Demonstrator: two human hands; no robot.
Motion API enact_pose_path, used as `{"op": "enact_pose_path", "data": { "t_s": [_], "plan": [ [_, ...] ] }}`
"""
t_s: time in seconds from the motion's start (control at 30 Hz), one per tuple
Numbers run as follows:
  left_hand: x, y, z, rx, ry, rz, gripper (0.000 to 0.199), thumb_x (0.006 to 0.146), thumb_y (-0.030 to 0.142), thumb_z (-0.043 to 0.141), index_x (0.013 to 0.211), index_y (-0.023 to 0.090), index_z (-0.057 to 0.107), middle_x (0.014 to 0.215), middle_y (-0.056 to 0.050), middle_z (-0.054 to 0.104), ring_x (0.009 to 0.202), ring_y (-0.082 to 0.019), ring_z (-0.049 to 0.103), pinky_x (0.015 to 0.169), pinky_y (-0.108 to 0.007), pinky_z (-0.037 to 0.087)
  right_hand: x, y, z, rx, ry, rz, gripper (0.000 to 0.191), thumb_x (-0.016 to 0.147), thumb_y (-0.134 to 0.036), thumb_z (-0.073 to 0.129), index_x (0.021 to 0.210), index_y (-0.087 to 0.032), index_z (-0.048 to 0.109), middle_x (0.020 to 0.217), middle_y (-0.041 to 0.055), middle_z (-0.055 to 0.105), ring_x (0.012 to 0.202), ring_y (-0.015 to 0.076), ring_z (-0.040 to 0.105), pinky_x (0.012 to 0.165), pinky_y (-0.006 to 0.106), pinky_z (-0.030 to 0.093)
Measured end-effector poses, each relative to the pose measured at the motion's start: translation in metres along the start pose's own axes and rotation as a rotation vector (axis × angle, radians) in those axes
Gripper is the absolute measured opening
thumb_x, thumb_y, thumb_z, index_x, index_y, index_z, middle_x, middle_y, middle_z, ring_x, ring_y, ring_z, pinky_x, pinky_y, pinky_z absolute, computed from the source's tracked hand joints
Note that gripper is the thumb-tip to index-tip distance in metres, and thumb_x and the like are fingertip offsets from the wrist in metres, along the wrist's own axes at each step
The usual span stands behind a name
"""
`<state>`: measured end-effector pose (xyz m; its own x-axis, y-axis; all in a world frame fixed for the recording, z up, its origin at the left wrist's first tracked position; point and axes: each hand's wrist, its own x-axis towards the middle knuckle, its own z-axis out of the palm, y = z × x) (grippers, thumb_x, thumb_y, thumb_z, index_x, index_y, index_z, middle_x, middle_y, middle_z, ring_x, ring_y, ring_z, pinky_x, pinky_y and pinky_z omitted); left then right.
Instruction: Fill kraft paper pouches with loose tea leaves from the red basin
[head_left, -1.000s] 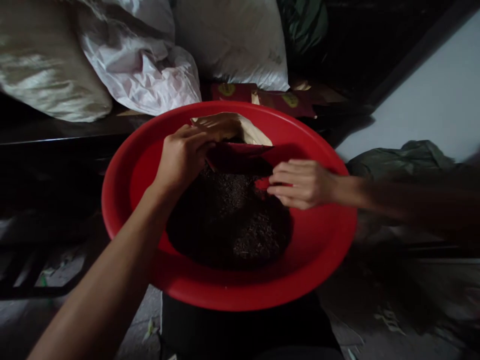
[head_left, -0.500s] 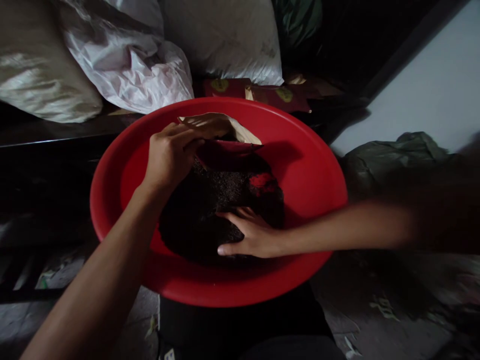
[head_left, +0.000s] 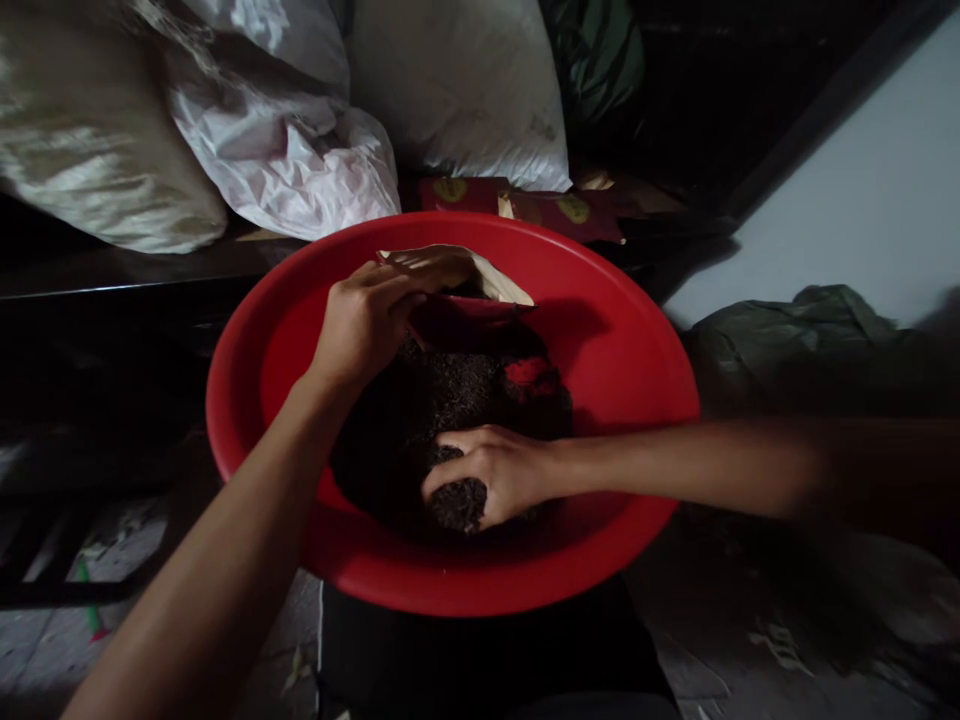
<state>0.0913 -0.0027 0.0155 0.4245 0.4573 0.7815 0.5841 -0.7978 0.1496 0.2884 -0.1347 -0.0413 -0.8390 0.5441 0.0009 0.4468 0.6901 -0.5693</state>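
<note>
Basin, red (head_left: pixel 480 592), wide and sloping, seen from the head camera close in front of the person's dark-clothed lap (head_left: pixel 487 660); its flared wall seems to keep loose stuff gathered within reach of both arms. Dark crumbs (head_left: pixel 450 390), one heap, on the basin floor. Paper bag (head_left: pixel 469 322), maroon outside, pale inside, at the heap's far side, mouth gaping; its base is too dark to make out. Left hand (head_left: pixel 367 325), fingers narrowed on the bag's left edge, presumably so that the mouth does not sag together. Right hand (head_left: pixel 502 465), low in the near part of the heap, fingers curled round a clump of crumbs, the hooked grip apparently keeping them from scattering. Red patch (head_left: pixel 532 378) among the crumbs: bare basin floor or separate object, cannot tell. Maroon packets (head_left: pixel 574 212), flat, behind the basin, beside stout pale sacks (head_left: pixel 457 90).
</note>
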Motion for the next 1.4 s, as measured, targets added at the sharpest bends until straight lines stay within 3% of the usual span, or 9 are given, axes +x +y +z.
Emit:
{"op": "enact_pose_path", "data": {
  "t_s": [0.17,0.3,0.47,0.6,0.73,1.0,1.13,1.27,1.4],
  "plan": [
    [0.001,0.002,-0.001,-0.048,-0.011,0.045,0.021,0.102,0.02,0.058,0.099,0.017,0.079,0.1,-0.008,0.079,0.095,-0.022,0.071,0.088,-0.034,0.057,-0.007,-0.016,-0.053,0.132,0.416,-0.188,0.036,0.079,-0.025,0.083,0.114,-0.024,0.073,0.112,-0.0008,0.078,0.11,0.0207,0.07,0.117,0.042,0.047],
    [0.001,0.004,-0.003,-0.072,-0.041,0.118,0.028,0.103,0.02,0.052,0.087,0.018,0.074,0.086,-0.008,0.073,0.085,-0.022,0.066,0.078,-0.035,0.056,0.009,-0.022,-0.126,-0.077,0.702,-0.051,0.038,0.087,-0.027,0.074,0.125,-0.021,0.069,0.126,0.0056,0.072,0.117,0.0237,0.067,0.111,0.043,0.05],
    [0.0,0.005,-0.002,-0.062,0.03,0.135,0.026,0.101,0.015,0.053,0.09,0.019,0.076,0.088,-0.007,0.074,0.084,-0.021,0.064,0.077,-0.035,0.054,0.044,0.019,-0.179,-0.432,0.508,0.213,0.042,0.082,-0.026,0.082,0.123,-0.021,0.072,0.12,0.0053,0.073,0.119,0.0285,0.065,0.11,0.047,0.046],
    [-0.001,0.001,0.0,-0.082,0.022,0.123,0.022,0.103,0.019,0.057,0.095,0.018,0.078,0.092,-0.008,0.076,0.084,-0.021,0.065,0.078,-0.036,0.054,0.056,0.036,-0.179,-0.49,0.415,0.265,0.016,0.088,-0.024,0.076,0.104,-0.02,0.077,0.105,0.0033,0.076,0.105,0.0243,0.069,0.103,0.045,0.046],
    [-0.002,-0.003,0.002,-0.097,0.013,0.117,0.02,0.102,0.02,0.06,0.096,0.019,0.079,0.091,-0.008,0.076,0.091,-0.022,0.067,0.084,-0.038,0.056,0.051,0.023,-0.167,-0.464,0.462,0.287,0.008,0.089,-0.024,0.073,0.095,-0.018,0.076,0.091,0.0027,0.075,0.089,0.0204,0.069,0.089,0.037,0.049],
    [-0.001,0.001,0.005,-0.072,-0.022,0.137,0.025,0.104,0.022,0.059,0.092,0.018,0.08,0.088,-0.007,0.077,0.082,-0.02,0.064,0.078,-0.036,0.053,0.036,0.021,-0.165,-0.408,0.354,0.417,0.038,0.079,-0.019,0.08,0.114,-0.019,0.066,0.081,-0.0019,0.069,0.077,0.0169,0.063,0.073,0.03,0.044],
    [0.0,0.001,0.004,-0.071,-0.021,0.094,0.025,0.103,0.024,0.058,0.093,0.019,0.081,0.088,-0.007,0.077,0.082,-0.021,0.064,0.078,-0.036,0.053,0.04,0.03,-0.167,-0.456,0.455,0.378,0.023,0.085,-0.035,0.079,0.098,-0.02,0.067,0.084,-0.0003,0.067,0.081,0.0184,0.062,0.08,0.032,0.045],
    [0.0,0.001,0.003,-0.065,-0.034,0.058,0.028,0.102,0.023,0.056,0.093,0.02,0.082,0.087,-0.007,0.076,0.083,-0.021,0.065,0.079,-0.036,0.054,0.04,0.032,-0.158,-0.484,0.527,0.358,0.034,0.094,-0.052,0.07,0.083,-0.02,0.066,0.076,0.0016,0.064,0.082,0.0204,0.062,0.083,0.034,0.046],
    [0.0,0.002,0.002,-0.06,-0.04,0.047,0.027,0.101,0.022,0.056,0.093,0.021,0.082,0.088,-0.007,0.077,0.084,-0.021,0.066,0.08,-0.036,0.054,0.036,0.029,-0.149,-0.47,0.572,0.363,0.032,0.096,-0.05,0.068,0.086,-0.02,0.067,0.072,0.0017,0.063,0.079,0.0201,0.061,0.08,0.034,0.048]
  ]
}}
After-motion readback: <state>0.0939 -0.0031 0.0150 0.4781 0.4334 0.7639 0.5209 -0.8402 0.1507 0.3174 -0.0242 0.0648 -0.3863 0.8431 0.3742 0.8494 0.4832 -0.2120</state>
